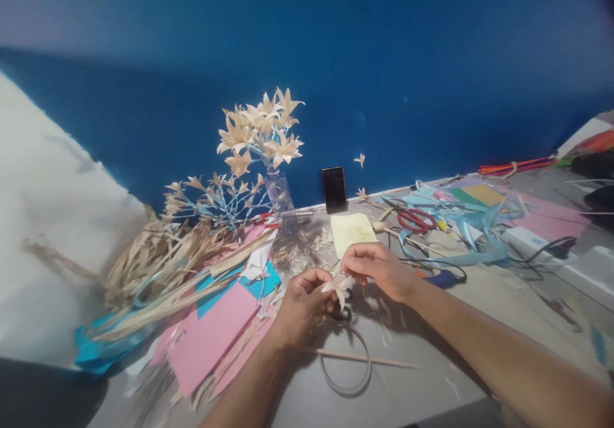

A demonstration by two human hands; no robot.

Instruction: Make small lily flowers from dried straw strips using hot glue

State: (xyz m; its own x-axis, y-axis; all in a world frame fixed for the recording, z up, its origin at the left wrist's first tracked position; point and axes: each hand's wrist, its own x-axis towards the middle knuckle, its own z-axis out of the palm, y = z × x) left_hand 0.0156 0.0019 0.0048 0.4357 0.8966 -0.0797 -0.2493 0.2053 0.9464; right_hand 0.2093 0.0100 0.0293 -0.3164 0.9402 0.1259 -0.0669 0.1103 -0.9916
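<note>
Just in front of me, my left hand [307, 303] pinches a pale cream craft flower [341, 289] between thumb and fingers, its pointed petals facing up. My right hand [377, 269] is closed at the flower's upper edge, with fingertips together on what looks like a pale petal; the exact grip is hard to make out. Beneath the hands are a thin wooden stick [384, 359] and a grey ring [349, 391]. Dark scissor-like loops show partly behind the left fingers. Beyond the hands lies a pale yellow sheet [352, 231].
A clear bottle [279, 194] holds finished flowers [261, 127] at the wall, beside a phone [334, 189]. Dried husks [158, 255] and pink paper [215, 335] crowd the left. Red-handled scissors [416, 220], blue ribbon [472, 229] and a blue glue gun [444, 279] lie right.
</note>
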